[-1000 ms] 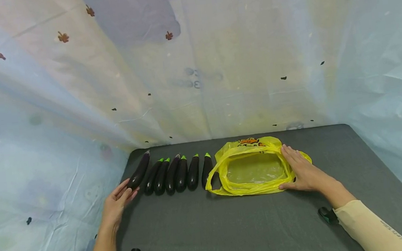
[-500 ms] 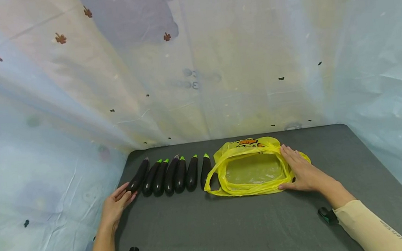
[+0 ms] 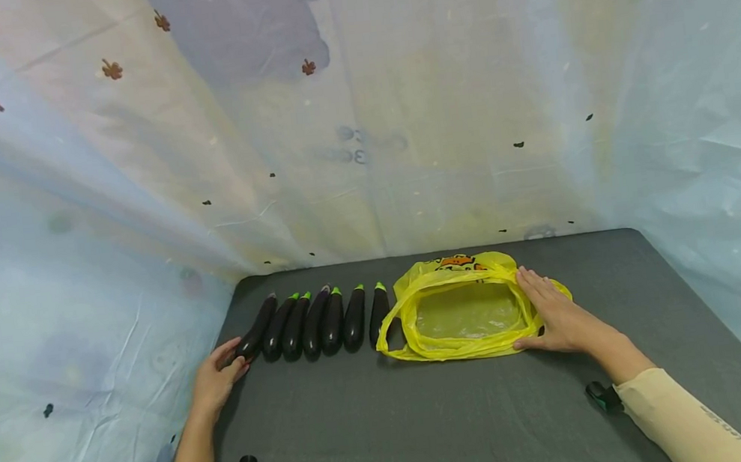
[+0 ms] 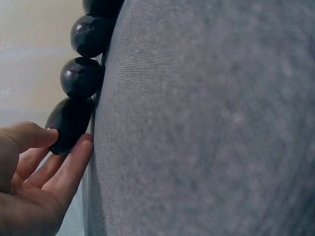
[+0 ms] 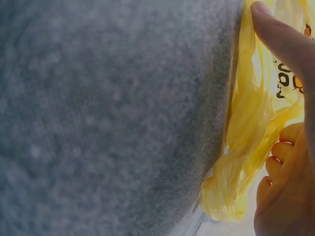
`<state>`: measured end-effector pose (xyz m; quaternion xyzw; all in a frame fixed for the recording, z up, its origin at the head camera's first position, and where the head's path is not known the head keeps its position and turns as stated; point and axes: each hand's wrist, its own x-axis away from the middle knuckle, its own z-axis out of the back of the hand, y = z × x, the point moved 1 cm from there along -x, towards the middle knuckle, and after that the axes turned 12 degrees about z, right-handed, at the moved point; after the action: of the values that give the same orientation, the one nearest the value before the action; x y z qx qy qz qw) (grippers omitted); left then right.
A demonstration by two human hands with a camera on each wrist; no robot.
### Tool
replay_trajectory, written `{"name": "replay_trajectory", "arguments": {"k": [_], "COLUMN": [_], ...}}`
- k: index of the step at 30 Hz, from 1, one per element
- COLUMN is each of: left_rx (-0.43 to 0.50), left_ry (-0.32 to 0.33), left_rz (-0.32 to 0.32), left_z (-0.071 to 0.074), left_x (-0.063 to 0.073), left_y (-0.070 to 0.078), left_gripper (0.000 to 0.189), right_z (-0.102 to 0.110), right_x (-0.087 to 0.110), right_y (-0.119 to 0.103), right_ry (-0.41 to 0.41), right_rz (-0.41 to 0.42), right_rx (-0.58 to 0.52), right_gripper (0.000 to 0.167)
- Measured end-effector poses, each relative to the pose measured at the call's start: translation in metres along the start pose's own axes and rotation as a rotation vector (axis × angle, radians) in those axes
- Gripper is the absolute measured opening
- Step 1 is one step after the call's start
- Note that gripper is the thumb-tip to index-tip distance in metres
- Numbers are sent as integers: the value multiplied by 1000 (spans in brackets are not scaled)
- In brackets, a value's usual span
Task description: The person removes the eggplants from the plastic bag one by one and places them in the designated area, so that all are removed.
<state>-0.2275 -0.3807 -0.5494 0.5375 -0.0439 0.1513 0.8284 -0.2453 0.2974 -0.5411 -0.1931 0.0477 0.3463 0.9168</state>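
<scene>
My left hand (image 3: 218, 376) holds the lower end of the leftmost eggplant (image 3: 256, 329), dark purple and glossy. In the left wrist view the thumb lies on one side of that eggplant (image 4: 70, 125) and the fingers on the other. It lies beside several more eggplants (image 3: 317, 325) in a slanted row, stem ends away from me. On the right, a yellow plastic bag (image 3: 471, 348) lies with its mouth spread wide. Straight fingers of my right hand (image 3: 556, 317) rest on the bag's right side, the thumb at its front rim; the right wrist view shows the crumpled bag (image 5: 251, 113) beside them.
A dark grey table (image 3: 391, 424) bears everything. The bag's left handle loop (image 3: 390, 327) overlaps the rightmost eggplant (image 3: 379, 313). A pale patterned sheet (image 3: 358, 112) hangs behind the table and along its left side.
The leftmost eggplant has come down from a slightly raised pose to lie against the row, my left hand lowering with it. The right hand and the bag stay put.
</scene>
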Motion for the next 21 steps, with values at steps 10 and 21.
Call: {"name": "replay_trajectory", "arguments": {"k": [10,21], "left_rx": [-193,-192], "left_ry": [59,59], "left_rz": [-14,15], "left_z": [0,-1], "left_x": [1,3], "left_y": [5,8], "left_gripper": [54,57], "right_z": [0,3], "right_x": [0,0], "right_y": [0,-2], "right_ry": [9,-18], "right_rz": [10,-20], "right_rx": [-14,-22], "right_gripper": [133,134]}}
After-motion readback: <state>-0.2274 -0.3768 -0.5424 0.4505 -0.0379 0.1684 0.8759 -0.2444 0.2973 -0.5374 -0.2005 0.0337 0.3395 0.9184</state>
